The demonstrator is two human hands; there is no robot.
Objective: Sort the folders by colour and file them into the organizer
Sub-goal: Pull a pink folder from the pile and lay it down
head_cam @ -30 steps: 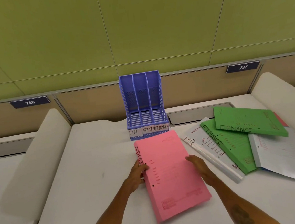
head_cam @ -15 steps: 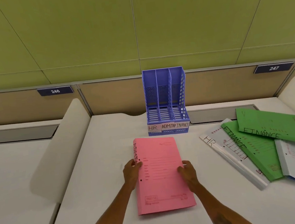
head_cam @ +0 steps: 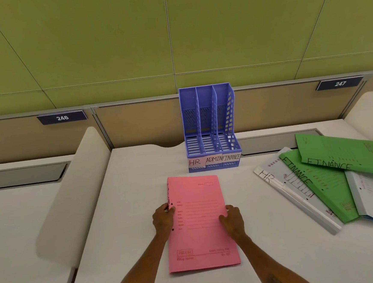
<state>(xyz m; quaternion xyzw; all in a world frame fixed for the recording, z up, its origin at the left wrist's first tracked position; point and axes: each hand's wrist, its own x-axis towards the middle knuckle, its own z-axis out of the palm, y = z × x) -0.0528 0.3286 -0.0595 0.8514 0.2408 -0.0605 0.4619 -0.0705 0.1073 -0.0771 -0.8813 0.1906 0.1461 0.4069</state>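
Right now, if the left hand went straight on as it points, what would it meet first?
Past the pink folder it holds, the left hand would probably reach the blue organizer at its HR label; depth unclear.

You are at an open-plan office workstation. A green partition wall point(head_cam: 106, 47) fills the top of the frame. On the tan band below it sit dark seat-number plates, plate 246 point(head_cam: 62, 117) at left and plate 247 point(head_cam: 340, 83) at upper right. Rounded white dividers point(head_cam: 73, 190) split the white surface point(head_cam: 129, 190) into bays, and grey hatch lids point(head_cam: 23, 176) are set into the back of the bays. At centre stands a blue three-slot file organizer point(head_cam: 209, 117) labelled HR, ADMIN and FINANCE. A pink folder point(head_cam: 202, 236) lies in front of it. At right, green folders point(head_cam: 342, 149) marked FINANCE overlap a white folder point(head_cam: 273, 177) marked HR.
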